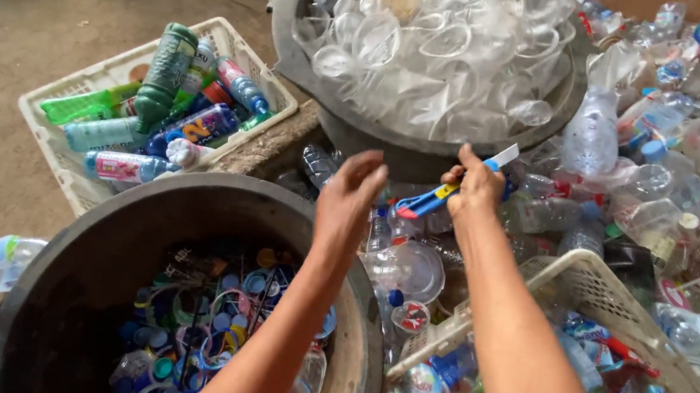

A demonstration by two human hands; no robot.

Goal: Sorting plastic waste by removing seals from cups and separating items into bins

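Dark tub (51, 277) of bottle caps and rings, nearest. Left hand (349, 201): loosely open, empty, hovering past its rim. Right hand (476, 187): closed on blue utility knife (447, 194), blade raised clear. Beyond: tub of clear plastic cups (437, 48); white crates (53, 101) of bottles, sorted by kind.

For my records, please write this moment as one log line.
right hand: holds blue utility knife | left hand: open, empty | below: tub of bottle caps

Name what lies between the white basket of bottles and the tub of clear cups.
In the head view, bare floor separates the white basket from the tub.
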